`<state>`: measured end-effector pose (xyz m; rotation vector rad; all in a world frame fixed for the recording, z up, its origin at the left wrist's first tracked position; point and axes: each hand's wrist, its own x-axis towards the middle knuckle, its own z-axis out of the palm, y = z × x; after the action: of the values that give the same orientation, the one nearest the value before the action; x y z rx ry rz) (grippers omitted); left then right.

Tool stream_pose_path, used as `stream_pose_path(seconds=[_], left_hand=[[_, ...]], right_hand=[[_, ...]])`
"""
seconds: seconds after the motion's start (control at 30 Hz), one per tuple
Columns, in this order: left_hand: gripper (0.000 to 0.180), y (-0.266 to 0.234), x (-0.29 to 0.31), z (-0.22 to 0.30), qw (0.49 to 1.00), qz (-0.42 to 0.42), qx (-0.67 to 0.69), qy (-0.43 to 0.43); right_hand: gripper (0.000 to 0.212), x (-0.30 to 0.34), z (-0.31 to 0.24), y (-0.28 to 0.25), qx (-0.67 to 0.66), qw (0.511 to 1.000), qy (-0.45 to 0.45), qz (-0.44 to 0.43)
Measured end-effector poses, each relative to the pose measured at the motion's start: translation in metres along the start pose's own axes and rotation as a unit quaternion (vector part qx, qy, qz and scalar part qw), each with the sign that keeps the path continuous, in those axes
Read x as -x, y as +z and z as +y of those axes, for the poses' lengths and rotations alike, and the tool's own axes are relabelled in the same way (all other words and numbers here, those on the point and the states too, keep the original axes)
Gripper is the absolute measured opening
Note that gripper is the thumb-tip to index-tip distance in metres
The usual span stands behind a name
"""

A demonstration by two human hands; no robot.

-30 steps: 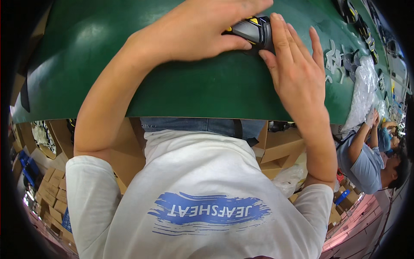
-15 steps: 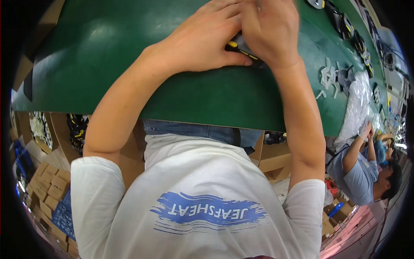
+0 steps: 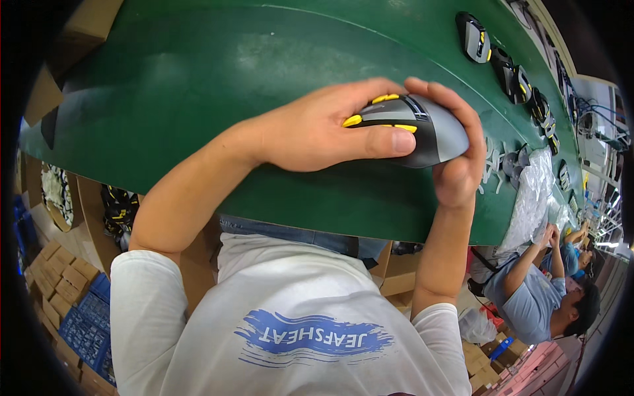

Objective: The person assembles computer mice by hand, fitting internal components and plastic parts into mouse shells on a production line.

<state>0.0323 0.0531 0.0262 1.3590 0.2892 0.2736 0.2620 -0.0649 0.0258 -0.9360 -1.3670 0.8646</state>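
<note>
A computer mouse (image 3: 441,138), black and grey with yellow buttons and trim, is held just over the green table between my two hands. My left hand (image 3: 310,135) grips its black end, the thumb lying along the near side below a yellow strip and the fingers along the far side. Curled round the smooth grey end is my right hand (image 3: 467,168), fingers over the far edge and the thumb side at the near edge. The underside of the mouse is hidden.
More mice (image 3: 474,38) stand in a row along the table's far right. Pale strips (image 3: 492,162), grey shells (image 3: 514,164) and a clear plastic bag (image 3: 530,191) lie at right, near a co-worker (image 3: 528,294). Cardboard boxes (image 3: 69,277) and blue crates (image 3: 86,327) are at lower left.
Both hands have come nearer to me with the mouse, which was mostly covered before and now shows its top. My right hand has shifted from over it to its grey end.
</note>
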Motion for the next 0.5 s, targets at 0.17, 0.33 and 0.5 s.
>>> stream_pose_path(seconds=[0.17,0.33,0.5], left_hand=[[0.074,0.025,0.008,-0.005,0.984,0.052,-0.113,0.124],[0.097,0.002,-0.005,-0.017,0.811,0.178,-0.442,0.340],[0.091,0.001,-0.011,-0.018,0.696,0.224,-0.554,0.397]], right_hand=[[0.042,-0.013,0.005,-0.009,-0.004,0.994,-0.067,-0.090],[0.055,0.006,-0.005,-0.018,0.055,0.996,0.069,-0.009],[0.051,0.024,-0.009,-0.037,-0.069,0.995,0.068,-0.022]])
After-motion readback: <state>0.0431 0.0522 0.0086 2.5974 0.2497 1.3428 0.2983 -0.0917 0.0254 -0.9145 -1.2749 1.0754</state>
